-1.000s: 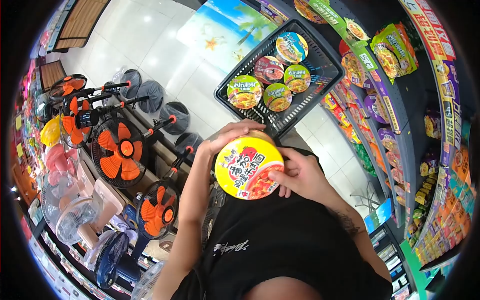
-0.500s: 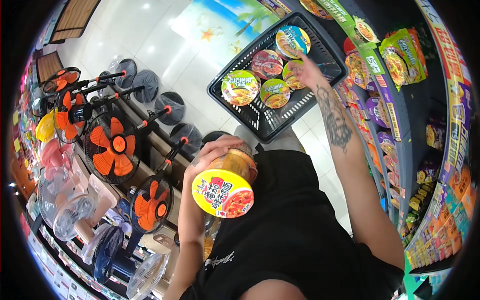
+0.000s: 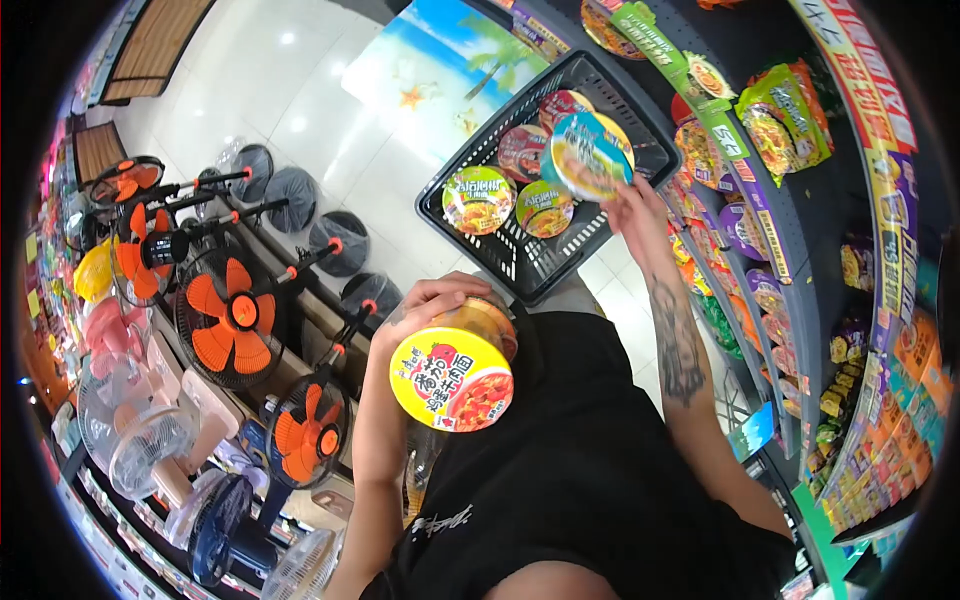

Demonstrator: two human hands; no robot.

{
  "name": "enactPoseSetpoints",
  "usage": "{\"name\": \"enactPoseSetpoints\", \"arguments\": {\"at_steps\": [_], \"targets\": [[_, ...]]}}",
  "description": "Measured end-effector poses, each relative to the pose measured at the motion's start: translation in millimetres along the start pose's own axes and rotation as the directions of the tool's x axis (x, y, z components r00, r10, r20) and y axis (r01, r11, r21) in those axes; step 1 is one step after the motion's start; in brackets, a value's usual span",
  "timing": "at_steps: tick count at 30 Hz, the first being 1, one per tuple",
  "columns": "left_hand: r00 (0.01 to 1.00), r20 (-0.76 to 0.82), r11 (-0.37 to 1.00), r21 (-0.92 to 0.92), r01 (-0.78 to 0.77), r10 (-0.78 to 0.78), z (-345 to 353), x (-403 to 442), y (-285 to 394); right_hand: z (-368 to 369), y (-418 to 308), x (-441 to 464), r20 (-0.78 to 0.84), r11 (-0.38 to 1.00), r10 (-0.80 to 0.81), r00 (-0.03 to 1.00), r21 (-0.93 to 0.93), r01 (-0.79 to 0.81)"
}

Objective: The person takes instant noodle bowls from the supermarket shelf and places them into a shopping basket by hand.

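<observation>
My left hand (image 3: 445,298) is wrapped round the side of a yellow-lidded instant noodle bowl (image 3: 452,380), held near my chest with its lid toward me. Part of another brownish container (image 3: 492,325) shows behind it. My right hand (image 3: 637,215) grips the edge of a blue-lidded noodle bowl (image 3: 590,155), which is over the black shopping basket (image 3: 640,112). Inside the basket are two red-lidded bowls (image 3: 522,152) and two green-lidded bowls (image 3: 480,200). The blue-lidded bowl covers part of the basket's contents.
Shelves (image 3: 765,235) of packaged noodles run along the right, with a green noodle packet (image 3: 785,120) hanging there. Several fans with orange blades (image 3: 235,312) stand at the left, beside plastic-covered bases (image 3: 292,200). A beach-picture mat (image 3: 420,90) lies on the tiled floor beyond the basket.
My right hand has taken hold of the blue-lidded bowl and brought it toward me, uncovering a red-lidded bowl at the far end. A third green-lidded bowl is now hidden. My left hand has barely moved.
</observation>
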State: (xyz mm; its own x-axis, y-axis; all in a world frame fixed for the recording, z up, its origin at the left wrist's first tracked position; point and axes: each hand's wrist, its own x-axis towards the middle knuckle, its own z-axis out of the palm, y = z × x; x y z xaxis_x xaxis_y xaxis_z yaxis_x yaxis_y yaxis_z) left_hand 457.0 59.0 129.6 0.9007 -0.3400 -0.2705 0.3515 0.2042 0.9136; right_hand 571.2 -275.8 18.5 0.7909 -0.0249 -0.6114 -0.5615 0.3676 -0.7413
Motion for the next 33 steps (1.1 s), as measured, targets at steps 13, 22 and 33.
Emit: {"name": "enactPoseSetpoints", "arguments": {"at_steps": [13, 22, 33], "targets": [[0.737, 0.383, 0.824, 0.137, 0.55, -0.557, 25.3, 96.9, 24.4, 68.2, -139.9, -274.9, 0.045, 0.926, -0.322, 0.946, -0.191, 0.325], [0.685, 0.601, 0.864, 0.017, 0.503, -0.411, 42.2, 108.1, -27.2, 44.7, -142.1, -333.5, -0.072, 0.902, -0.424, 0.903, -0.125, 0.413], [0.665, 0.495, 0.749, -0.043, 0.661, -0.559, 74.2, 137.6, -56.2, 32.7, -164.5, -348.3, 0.185, 0.44, -0.633, 0.752, -0.713, 0.546]]}}
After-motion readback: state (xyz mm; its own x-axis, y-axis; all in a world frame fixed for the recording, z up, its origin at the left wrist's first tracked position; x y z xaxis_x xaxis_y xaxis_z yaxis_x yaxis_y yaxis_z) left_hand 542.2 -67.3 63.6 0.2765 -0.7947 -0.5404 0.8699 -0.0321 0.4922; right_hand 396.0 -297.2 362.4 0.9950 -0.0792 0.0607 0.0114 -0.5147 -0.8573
